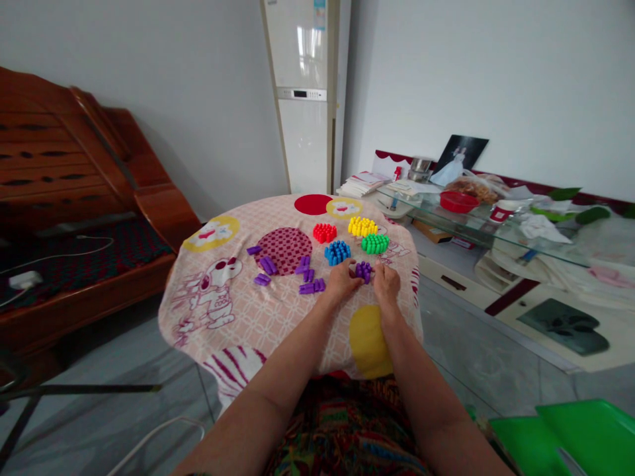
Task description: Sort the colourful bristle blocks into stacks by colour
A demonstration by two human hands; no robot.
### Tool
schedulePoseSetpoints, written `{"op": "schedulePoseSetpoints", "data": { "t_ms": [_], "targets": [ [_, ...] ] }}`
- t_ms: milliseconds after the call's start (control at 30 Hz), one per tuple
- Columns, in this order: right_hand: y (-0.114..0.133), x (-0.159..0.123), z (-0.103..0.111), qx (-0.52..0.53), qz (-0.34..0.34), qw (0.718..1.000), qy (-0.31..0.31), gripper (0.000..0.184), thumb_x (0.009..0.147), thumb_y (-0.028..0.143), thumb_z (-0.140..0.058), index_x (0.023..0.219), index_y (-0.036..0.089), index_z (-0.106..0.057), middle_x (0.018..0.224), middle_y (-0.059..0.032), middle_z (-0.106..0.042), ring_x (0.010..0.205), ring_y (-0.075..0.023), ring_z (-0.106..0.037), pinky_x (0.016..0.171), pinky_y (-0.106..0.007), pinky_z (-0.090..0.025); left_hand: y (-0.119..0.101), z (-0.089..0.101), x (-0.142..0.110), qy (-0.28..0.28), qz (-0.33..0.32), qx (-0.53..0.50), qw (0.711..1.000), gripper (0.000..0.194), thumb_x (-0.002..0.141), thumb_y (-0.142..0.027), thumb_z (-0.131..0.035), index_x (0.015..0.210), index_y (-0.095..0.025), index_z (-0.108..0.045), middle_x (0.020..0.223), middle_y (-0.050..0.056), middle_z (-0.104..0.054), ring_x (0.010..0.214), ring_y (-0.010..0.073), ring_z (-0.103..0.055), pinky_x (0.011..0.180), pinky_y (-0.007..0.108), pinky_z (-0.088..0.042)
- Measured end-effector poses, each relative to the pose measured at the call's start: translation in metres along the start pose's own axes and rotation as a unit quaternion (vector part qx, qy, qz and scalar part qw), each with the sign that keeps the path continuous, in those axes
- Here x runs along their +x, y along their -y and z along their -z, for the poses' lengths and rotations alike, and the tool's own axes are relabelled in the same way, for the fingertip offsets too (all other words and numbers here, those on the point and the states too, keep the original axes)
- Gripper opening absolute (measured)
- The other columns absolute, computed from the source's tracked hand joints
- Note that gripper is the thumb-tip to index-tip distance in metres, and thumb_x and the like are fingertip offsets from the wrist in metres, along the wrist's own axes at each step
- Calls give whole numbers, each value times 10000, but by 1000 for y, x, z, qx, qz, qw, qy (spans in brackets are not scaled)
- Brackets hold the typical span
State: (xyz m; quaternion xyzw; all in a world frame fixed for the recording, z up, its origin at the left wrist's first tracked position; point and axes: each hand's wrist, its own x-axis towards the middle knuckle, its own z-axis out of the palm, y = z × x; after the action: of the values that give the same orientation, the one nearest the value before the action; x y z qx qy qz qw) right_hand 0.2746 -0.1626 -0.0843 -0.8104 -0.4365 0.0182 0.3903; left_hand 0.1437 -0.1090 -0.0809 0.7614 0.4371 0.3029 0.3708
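My left hand (343, 281) and my right hand (387, 281) press in from both sides on a tight cluster of small purple plastic pieces (364, 272), which stand upright on the tablecloth. The fingers of both hands are curled against it, and the fingertips are partly hidden. More purple pieces (312, 287) lie flat to the left, in loose groups, among them a pair (268, 266). Just beyond my hands stand similar upright clusters: blue pieces (338, 252), red pieces (325, 232), yellow pieces (362, 227) and green pieces (375, 244).
A patterned cloth (278, 317) covers the round table. On the right is a glass-topped cabinet (436, 205) with a red bowl (459, 201) and papers. A wooden bench (99, 264) stands left, a tall white appliance (305, 99) behind. Green plastic items (585, 436) sit at lower right.
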Motion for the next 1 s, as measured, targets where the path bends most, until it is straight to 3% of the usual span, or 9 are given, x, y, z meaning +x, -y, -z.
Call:
{"op": "schedulePoseSetpoints", "data": {
  "t_ms": [67, 200, 333, 400, 500, 567, 800, 900, 1000],
  "targets": [
    [0, 0, 0, -1, -2, 1000, -1, 555, 991, 395, -294, 836, 132, -756, 791, -128, -717, 703, -194, -558, 626, -294, -273, 0, 9, -4, -9, -16, 34, 999, 599, 711, -139, -737, 1290, -131, -586, 808, 22, -714, 693, 146, -650, 681, 250, -501],
    [0, 0, -1, 8, -13, 1000, 11, 558, 992, 412, -294, 808, 144, -747, 734, -107, -696, 676, -185, -545, 616, -291, -264, 1, 46, -11, -72, -19, 142, 987, 371, 759, -142, -663, 1127, -151, -705, 921, 70, -732, 781, 171, -671, 756, 273, -511],
    [0, 0, -1, 8, -15, 1000, 7, 539, 986, 415, -314, 797, 144, -741, 717, -98, -681, 676, -183, -541, 617, -287, -266, 14, 90, -13, -190, 51, 231, 953, 326, 817, -174, -608, 1121, -175, -726, 1060, 92, -737, 946, 205, -678, 840, 286, -494],
    [0, 0, 0, 12, -16, 1000, 8, 533, 985, 402, -316, 797, 139, -740, 711, -98, -678, 672, -182, -543, 624, -286, -277, 23, 105, -14, -188, 85, 264, 942, 313, 809, -222, -643, 1105, -184, -738, 1096, 91, -737, 1006, 215, -668, 865, 279, -482],
    [-1, 0, -1, 20, -10, 1000, 4, 522, 980, 398, -327, 800, 132, -740, 707, -102, -679, 667, -183, -545, 632, -287, -290, 31, 114, -15, -129, 123, 282, 943, 258, 793, -286, -673, 1013, -187, -763, 1041, 74, -758, 988, 210, -672, 849, 259, -478],
    [-2, 0, -1, 24, -4, 1000, -4, 527, 979, 405, -328, 801, 130, -741, 708, -104, -682, 668, -185, -548, 636, -288, -298, 33, 114, -16, -120, 138, 277, 943, 234, 803, -282, -637, 973, -190, -769, 1004, 67, -768, 961, 212, -680, 816, 260, -482],
    [-3, 1, -3, 40, -3, 999, -3, 540, 976, 405, -312, 852, 119, -753, 666, -97, -672, 681, -199, -573, 649, -289, -322, 38, 125, -17, -242, 157, 253, 924, 321, 777, -138, -526, 995, -186, -757, 1021, 89, -762, 975, 239, -688, 847, 311, -495],
    [-3, 1, -3, 46, -6, 999, 1, 539, 974, 400, -309, 863, 116, -753, 654, -95, -668, 684, -201, -579, 651, -289, -324, 45, 140, -20, -314, 185, 271, 891, 386, 819, -225, -553, 1176, -165, -690, 1173, 138, -712, 1109, 291, -644, 953, 393, -476],
    [-3, 0, -3, 41, -8, 999, -6, 534, 972, 400, -313, 853, 118, -751, 657, -96, -669, 689, -203, -580, 653, -291, -320, 53, 149, -23, -299, 236, 284, 880, 505, 787, -338, -658, 1261, -168, -628, 1285, 179, -647, 1198, 348, -596, 992, 463, -463]
  ]
}}
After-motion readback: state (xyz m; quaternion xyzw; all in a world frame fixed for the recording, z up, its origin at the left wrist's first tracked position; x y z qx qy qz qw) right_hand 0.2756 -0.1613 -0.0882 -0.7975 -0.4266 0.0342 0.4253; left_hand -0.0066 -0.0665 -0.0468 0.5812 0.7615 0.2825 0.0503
